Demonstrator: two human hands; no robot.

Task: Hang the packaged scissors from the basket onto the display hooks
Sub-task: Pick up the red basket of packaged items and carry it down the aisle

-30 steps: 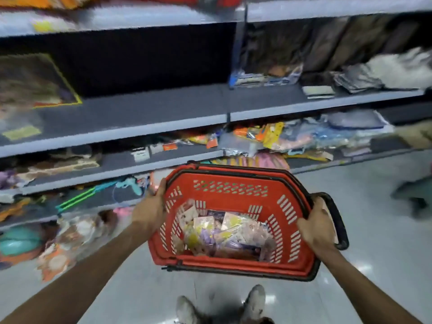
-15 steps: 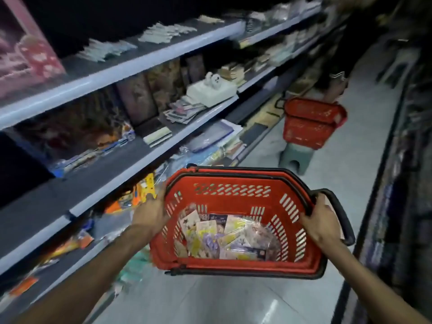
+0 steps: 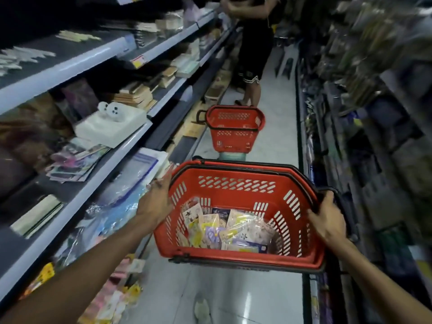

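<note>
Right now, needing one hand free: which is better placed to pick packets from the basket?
Probably left: the left hand only presses flat against the basket, while the right hand grips its rim.

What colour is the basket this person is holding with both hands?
The basket is red, shown best in the head view.

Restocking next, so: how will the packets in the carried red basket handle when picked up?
Likely light: the packaged scissors are small flat cards. Their glossy wrap looks slippery, and heaped loosely in the held basket, neighbours may shift.
</note>
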